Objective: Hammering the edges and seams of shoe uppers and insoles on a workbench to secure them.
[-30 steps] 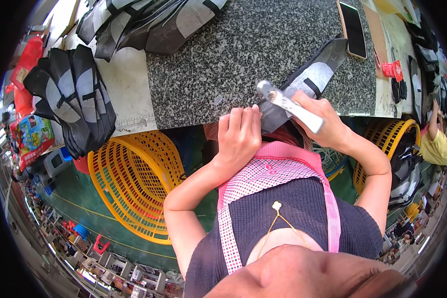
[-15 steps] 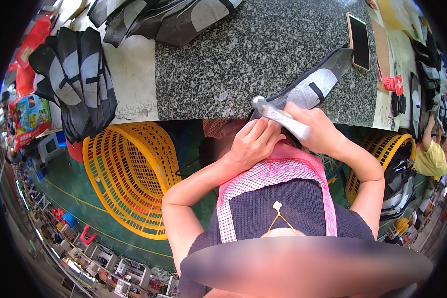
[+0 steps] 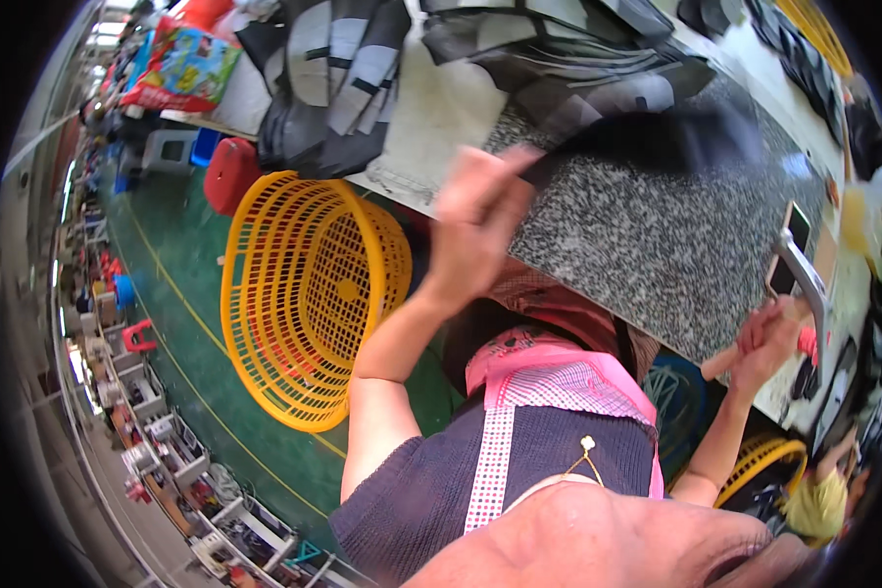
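Note:
My left hand (image 3: 475, 230) is raised over the near left part of the speckled stone slab (image 3: 637, 235), its fingers pinched and smeared by motion. From it a long, dark flat piece (image 3: 647, 142) reaches right across the slab, blurred; in the earlier frame this piece shows a grey patch with a black strip. At the slab's right end my right hand (image 3: 766, 338) is closed on a metal hammer (image 3: 810, 284), held up near a phone (image 3: 782, 275). Part of the hammer's handle is hidden.
Stacks of similar dark pieces lie at the table's left end (image 3: 338, 59) and along its back (image 3: 578, 44). A yellow plastic basket (image 3: 233, 304) stands on the green floor at my left, another yellow basket (image 3: 755, 461) at my right. A person in yellow (image 3: 815, 505) is beyond.
My hands have moved apart. The left has carried the dark piece up and left, off its place on the slab. The right has swung right with the hammer. The view has turned.

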### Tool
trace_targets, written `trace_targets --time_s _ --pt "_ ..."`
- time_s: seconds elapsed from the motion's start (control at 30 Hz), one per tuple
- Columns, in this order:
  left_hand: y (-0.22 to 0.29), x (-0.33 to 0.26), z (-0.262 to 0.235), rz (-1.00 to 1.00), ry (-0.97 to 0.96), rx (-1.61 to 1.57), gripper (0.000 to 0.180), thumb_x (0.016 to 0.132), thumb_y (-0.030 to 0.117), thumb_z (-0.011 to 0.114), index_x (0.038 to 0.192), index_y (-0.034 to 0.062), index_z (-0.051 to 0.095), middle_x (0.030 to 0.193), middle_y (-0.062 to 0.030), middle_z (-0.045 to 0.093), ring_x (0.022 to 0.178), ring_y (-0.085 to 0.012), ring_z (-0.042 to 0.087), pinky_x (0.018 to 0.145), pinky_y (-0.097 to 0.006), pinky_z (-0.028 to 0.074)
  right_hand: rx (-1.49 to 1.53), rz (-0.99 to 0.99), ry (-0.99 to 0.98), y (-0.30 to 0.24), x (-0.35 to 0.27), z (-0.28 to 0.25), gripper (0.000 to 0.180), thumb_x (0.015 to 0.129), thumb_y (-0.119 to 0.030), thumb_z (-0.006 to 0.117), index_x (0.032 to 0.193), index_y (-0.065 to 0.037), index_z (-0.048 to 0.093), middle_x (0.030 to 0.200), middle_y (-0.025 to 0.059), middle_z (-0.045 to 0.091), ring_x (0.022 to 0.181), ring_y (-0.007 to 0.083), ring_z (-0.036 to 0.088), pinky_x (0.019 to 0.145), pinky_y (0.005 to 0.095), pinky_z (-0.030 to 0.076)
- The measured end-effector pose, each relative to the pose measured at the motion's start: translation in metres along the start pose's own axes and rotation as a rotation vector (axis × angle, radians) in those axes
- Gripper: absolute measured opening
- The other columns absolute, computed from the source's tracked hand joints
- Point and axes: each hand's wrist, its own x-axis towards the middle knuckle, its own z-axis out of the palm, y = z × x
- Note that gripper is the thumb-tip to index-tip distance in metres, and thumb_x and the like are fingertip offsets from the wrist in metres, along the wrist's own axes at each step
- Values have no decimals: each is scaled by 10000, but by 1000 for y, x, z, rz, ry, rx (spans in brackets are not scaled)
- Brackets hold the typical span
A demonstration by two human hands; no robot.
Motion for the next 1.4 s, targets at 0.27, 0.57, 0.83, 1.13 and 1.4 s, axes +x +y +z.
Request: trace_targets --time_s 0.27,0.57,0.83,1.13,1.4 --pt "-154 75 -174 87 257 1392 451 921 125 668 1352 257 663 1045 -47 566 1001 -254 582 832 -415 510 -80 123 -145 9 14 7 380 1100 -441 414 1047 -79 514 665 -72 368 491 -6 305 416 170 218" --pt "-98 111 -59 114 248 1186 442 899 370 689 1262 118 661 1153 -79 612 1123 -268 538 909 -487 426 -274 10 -293 11 67 57 353 1103 -366 444 1122 -48 596 694 -64 476 571 21 384 480 208 290" --pt "-43 133 134 436 -119 660 597 889 479 694 1270 24 630 1147 -108 576 1090 -278 523 860 -442 449 -463 -444 -272 24 144 153 404 1075 -389 483 1048 -1 591 753 47 588 647 149 513 568 350 409" --pt "-34 86 145 713 -376 400 179 870 225 688 930 82 598 870 -94 600 827 -281 663 678 -420 553 -27 -340 -143 55 169 109 254 1080 -311 488 1105 -83 599 730 -67 441 588 -3 374 501 169 295" --pt "52 -11 85 317 -1078 19 313 915 317 651 1030 35 577 771 -181 685 700 -409 677 608 -524 531 220 -267 -128 26 140 76 471 1043 -561 486 979 -95 495 689 -67 330 521 12 293 438 182 211"
